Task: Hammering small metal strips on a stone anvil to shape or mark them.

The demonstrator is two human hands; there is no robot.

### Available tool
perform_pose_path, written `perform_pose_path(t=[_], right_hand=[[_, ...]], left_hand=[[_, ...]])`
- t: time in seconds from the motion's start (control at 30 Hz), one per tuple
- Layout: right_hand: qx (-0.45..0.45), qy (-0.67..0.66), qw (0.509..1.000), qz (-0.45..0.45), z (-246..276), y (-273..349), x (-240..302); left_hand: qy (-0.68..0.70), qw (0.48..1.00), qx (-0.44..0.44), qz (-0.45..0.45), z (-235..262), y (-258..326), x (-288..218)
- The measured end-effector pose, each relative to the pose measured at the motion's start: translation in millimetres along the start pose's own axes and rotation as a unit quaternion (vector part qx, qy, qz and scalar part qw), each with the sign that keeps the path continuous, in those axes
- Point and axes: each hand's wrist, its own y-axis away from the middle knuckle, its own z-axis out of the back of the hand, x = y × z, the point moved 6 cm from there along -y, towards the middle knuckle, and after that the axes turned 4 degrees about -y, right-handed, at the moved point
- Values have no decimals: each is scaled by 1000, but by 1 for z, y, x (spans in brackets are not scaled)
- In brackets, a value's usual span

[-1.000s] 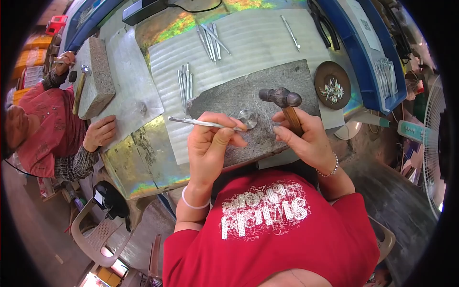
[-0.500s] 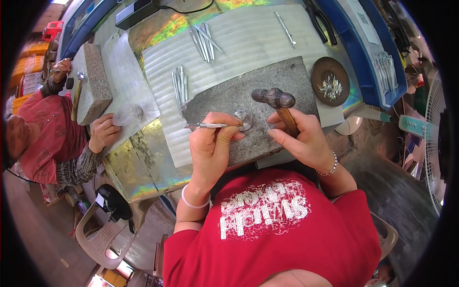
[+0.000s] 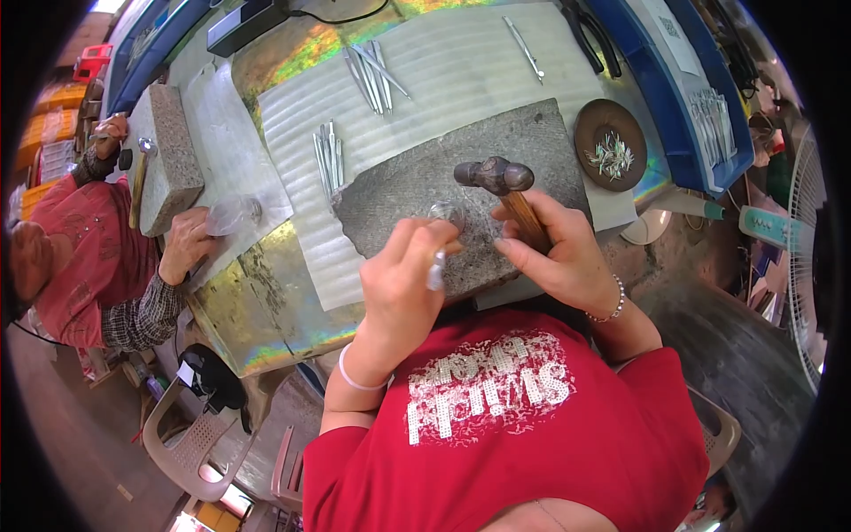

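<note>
My right hand [image 3: 554, 239] is closed round the wooden handle of a ball-peen hammer [image 3: 501, 176], its dark head raised over a grey stone slab [image 3: 505, 133]. My left hand [image 3: 403, 275] is pinched near the slab's front edge, and a silvery end of a slim metal rod [image 3: 436, 271] shows beside the palm. Most of that rod is hidden by the fingers. Just beyond the left fingertips, a shiny round clear or metallic piece [image 3: 448, 213] rests on the slab. Whether the fingers touch it I cannot tell.
Slim metal rods [image 3: 372, 75] lie in bunches on white foam sheeting, with a single pen-like tool [image 3: 523, 49] beyond. A brown dish [image 3: 610, 106] holds small metal pieces, near pliers [image 3: 592, 40] and a blue tray [image 3: 718, 182]. A co-worker's hand [image 3: 188, 244] works at the left.
My left hand has turned over and drawn slightly back, swinging the slim rod from pointing left to beside the palm. The hammer has shifted slightly left.
</note>
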Motion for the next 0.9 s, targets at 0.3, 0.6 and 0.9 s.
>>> perform_pose_path(t=[0.3,0.6,0.9], right_hand=[[135,-7,982,133,-17,-5,67],[133,146,948,248,-30,-14,114],[126,229,944,200,5,26,144]], left_hand=[[-57,995,30,-72,5,1,-8],[-72,994,68,-50,5,0,-3],[-42,997,14,-57,7,1,6]])
